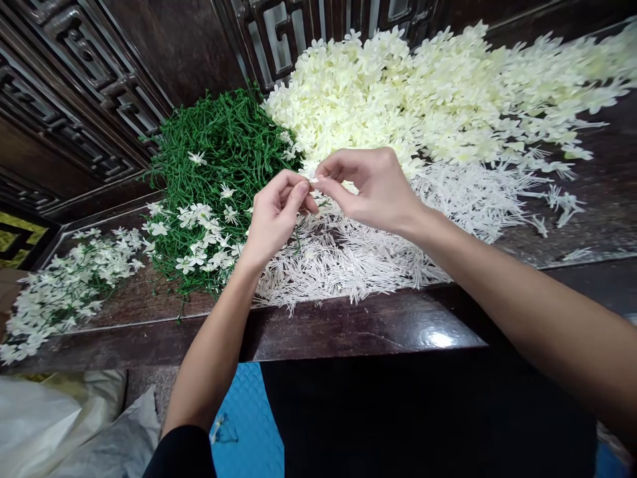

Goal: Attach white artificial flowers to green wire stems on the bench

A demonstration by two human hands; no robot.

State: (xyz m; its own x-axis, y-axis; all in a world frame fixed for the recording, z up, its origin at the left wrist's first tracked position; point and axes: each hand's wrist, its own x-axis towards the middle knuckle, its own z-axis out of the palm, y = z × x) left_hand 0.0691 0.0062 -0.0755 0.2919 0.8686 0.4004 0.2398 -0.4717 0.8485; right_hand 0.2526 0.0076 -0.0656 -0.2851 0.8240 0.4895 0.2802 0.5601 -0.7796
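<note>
My left hand [281,209] is closed in a pinch, thumb against fingers, on a thin artificial flower stem mostly hidden by the fingers. Facing it, my right hand [375,189] pinches a small white flower piece [313,180] between thumb and forefinger, and the fingertips of both hands nearly meet there. Under and beyond the hands lie a heap of pale cream petal pieces [358,99] and a heap of thin white stamen pieces [348,265]. Left of my left hand is a pile of green plastic stems [223,139], with several assembled white flowers [199,232] on it.
More finished white flowers [74,292] lie at the left end of the dark wooden bench [348,325]. A carved wooden back [144,46] rises behind the heaps. Pale sacks [74,425] stand at lower left, beside a blue mat [249,411] on the floor.
</note>
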